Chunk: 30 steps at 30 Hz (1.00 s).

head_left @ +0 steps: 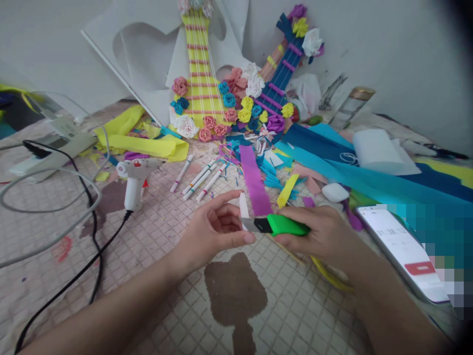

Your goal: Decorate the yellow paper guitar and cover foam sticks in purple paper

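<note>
Between the thumb and fingers of my left hand [218, 224] is a small white strip [244, 206], held upright; I cannot tell if it is paper or foam. My right hand [321, 229] grips a green utility knife [286, 225] with a black tip. Its blade [248, 225] points left and meets the lower part of the white strip, close to my left thumb. Behind the hands lies a purple crepe paper strip [254, 182], and a yellow paper scrap [288, 190] rests to its right.
A white glue gun [135, 185] stands left, its black cord trailing forward. Several markers [199, 177] lie behind my left hand. Against the wall lean a yellow paper guitar [201, 74] and a blue one [279, 81]. A phone [399, 251] and a white roll [377, 150] are at right.
</note>
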Tool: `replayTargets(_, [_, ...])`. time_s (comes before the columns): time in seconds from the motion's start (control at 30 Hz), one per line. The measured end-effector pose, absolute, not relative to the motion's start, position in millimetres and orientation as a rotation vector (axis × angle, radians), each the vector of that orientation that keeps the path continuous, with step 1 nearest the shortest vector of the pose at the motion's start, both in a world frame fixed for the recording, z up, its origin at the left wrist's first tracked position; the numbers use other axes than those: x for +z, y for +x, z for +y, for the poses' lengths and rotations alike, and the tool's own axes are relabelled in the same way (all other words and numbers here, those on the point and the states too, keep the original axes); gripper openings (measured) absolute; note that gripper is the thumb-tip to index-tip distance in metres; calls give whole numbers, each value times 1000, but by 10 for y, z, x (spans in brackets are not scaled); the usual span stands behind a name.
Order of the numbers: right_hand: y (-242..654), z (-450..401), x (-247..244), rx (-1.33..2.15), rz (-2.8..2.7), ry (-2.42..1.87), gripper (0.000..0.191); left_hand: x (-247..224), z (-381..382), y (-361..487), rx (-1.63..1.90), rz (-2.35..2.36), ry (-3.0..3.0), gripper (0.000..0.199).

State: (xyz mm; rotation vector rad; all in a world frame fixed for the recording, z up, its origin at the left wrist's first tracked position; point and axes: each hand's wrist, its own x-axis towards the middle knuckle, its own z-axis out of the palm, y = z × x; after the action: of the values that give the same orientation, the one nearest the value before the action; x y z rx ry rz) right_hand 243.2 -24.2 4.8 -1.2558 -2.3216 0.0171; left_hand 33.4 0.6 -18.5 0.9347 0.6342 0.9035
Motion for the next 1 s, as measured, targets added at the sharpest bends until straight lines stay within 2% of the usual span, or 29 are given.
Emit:
replayTargets(0.23, [2462,-249,66,47,-2305,-1249,52,-254,1,330,920,545,870,59])
replayTargets(0.57, [2442,-269,88,113,-2316,-1233,50,-204,-4,332,980,541,990,63])
replayTargets(1.0, [2450,-268,27,-73,-2342,-1194,47,-202,16,323,986,583,1051,70])
